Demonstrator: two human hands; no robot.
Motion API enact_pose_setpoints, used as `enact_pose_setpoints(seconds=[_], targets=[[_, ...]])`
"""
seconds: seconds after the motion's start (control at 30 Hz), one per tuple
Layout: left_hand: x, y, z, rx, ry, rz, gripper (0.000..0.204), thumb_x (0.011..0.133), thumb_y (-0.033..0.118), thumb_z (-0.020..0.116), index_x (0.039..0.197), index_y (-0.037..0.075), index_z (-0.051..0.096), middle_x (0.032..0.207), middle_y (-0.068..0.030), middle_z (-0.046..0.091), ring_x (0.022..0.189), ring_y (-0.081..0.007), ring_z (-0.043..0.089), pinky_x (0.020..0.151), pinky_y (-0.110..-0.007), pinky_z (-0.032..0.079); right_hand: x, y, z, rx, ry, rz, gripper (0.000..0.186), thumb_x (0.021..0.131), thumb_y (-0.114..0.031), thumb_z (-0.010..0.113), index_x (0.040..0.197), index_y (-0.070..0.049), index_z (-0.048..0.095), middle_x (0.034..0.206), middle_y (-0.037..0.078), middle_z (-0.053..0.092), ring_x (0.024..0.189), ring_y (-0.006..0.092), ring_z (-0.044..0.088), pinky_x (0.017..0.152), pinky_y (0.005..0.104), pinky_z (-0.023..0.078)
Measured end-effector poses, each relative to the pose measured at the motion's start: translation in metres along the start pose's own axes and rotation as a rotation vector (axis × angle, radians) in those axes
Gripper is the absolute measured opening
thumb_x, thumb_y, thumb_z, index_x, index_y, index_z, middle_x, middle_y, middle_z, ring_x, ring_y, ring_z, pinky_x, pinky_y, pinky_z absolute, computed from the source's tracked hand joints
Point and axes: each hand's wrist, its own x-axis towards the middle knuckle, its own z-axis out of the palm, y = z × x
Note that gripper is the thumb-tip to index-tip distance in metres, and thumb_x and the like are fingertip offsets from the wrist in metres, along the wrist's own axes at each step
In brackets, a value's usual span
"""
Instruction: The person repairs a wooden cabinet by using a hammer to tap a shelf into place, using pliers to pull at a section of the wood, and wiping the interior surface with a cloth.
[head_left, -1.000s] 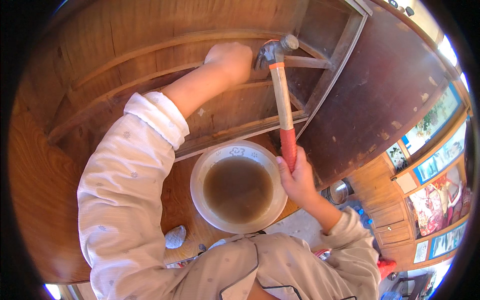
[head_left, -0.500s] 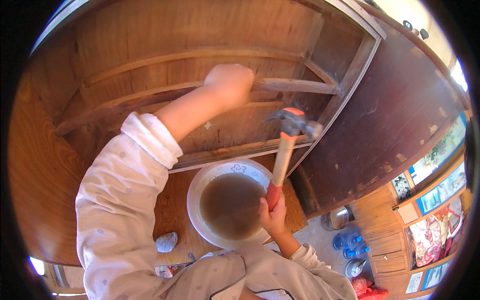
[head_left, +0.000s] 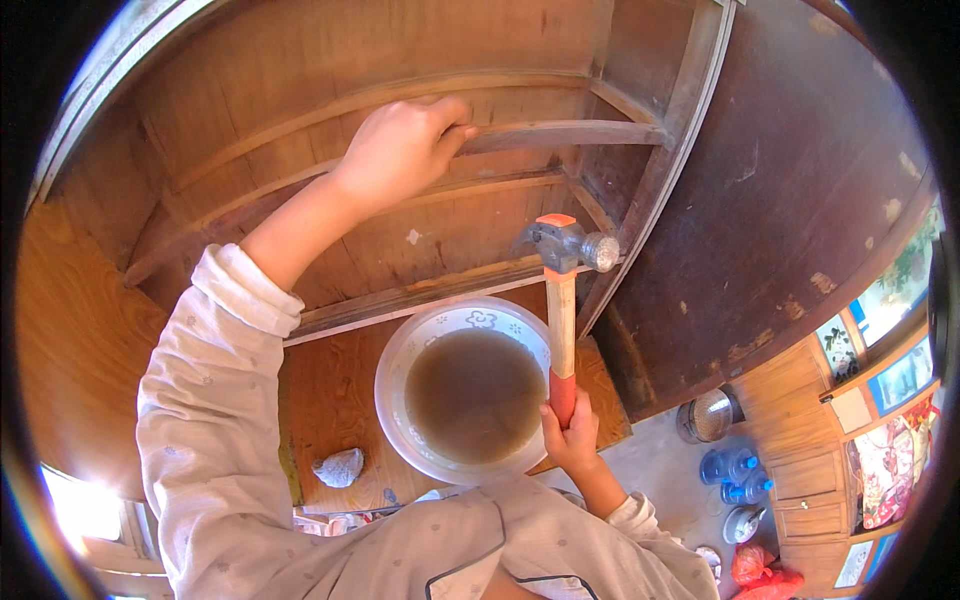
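My left hand (head_left: 400, 150) is closed over a wooden rail (head_left: 560, 134) inside the open wooden cabinet (head_left: 420, 45), its fingertips partly hidden. My right hand (head_left: 570, 435) grips the red handle of a claw hammer (head_left: 562, 330), held upright with its metal head to the right of and lower than my left hand. Just left of the hammer, a white patterned bowl (head_left: 392, 385) of murky brown liquid (head_left: 465, 390) sits on a wooden board (head_left: 330, 390). A pale grey crumpled item (head_left: 338, 466) lies to the bowl's lower left.
A dark, scuffed wooden panel (head_left: 760, 200) rises at right. Beyond it are wooden furniture (head_left: 800, 465) with pictures, a metal container (head_left: 705, 415), blue water jugs (head_left: 725, 465) and red bags (head_left: 760, 565) on the floor (head_left: 660, 480). Bright light comes from the lower left.
The hammer and my right hand have dropped from their higher position a second ago. My left hand has shifted left along the rail, and the view has shifted slightly.
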Motion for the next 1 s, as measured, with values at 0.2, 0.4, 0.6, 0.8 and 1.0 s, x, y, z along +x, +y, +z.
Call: enact_pose_setpoints(seconds=[0.2,0.4,0.6,0.8,1.0], targets=[[-0.011,0.006,-0.005,0.118,0.065,-0.037,0.034,0.086,0.035,0.065,0.091,0.001,0.062,0.080,-0.0191,0.067,0.076,-0.0388,0.064,0.066,-0.045,0.051,0.024,-0.011,-0.042,0.060,-0.126,0.055,0.040,0.087,-0.023,0.066,0.115,0.000,0.051,0.083,0.015,0.065,0.072,0.0241,0.065,0.066,0.0355,0.051],[-0.018,-0.005,-0.002,0.339,-0.174,-0.122,0.045,0.082,0.045,0.065,0.093,0.001,0.059,0.077,-0.0193,0.067,0.074,-0.0358,0.066,0.065,-0.045,0.052,0.126,-0.128,-0.108,0.025,-0.235,0.039,0.032,0.093,-0.022,0.058,0.118,-0.004,0.048,0.072,0.001,0.057,0.063,0.0097,0.056,0.058,0.0279,0.047],[-0.015,-0.003,0.002,0.266,-0.044,-0.199,0.058,0.077,0.045,0.072,0.107,0.000,0.050,0.075,-0.0200,0.066,0.073,-0.0377,0.066,0.064,-0.046,0.053,0.199,-0.213,-0.143,-0.195,-0.519,0.023,0.025,0.097,-0.027,0.055,0.113,-0.007,0.052,0.062,-0.003,0.047,0.042,0.0043,0.042,0.039,0.0202,0.035],[-0.014,-0.001,0.000,0.261,-0.073,-0.272,0.066,0.074,0.043,0.075,0.109,-0.003,0.042,0.075,-0.0205,0.067,0.073,-0.0375,0.067,0.062,-0.045,0.054,0.217,-0.257,-0.146,-0.385,-0.587,0.071,0.029,0.098,-0.032,0.053,0.113,-0.007,0.054,0.060,-0.003,0.048,0.040,0.0049,0.043,0.035,0.0203,0.034],[-0.018,-0.006,0.002,0.241,-0.003,-0.243,0.065,0.070,0.046,0.077,0.101,-0.002,0.046,0.076,-0.0219,0.067,0.073,-0.0369,0.068,0.062,-0.044,0.055,0.240,-0.282,-0.148,-0.578,-0.648,0.050,0.033,0.096,-0.041,0.053,0.109,-0.011,0.056,0.058,-0.003,0.049,0.037,0.0048,0.042,0.033,0.0196,0.034]])
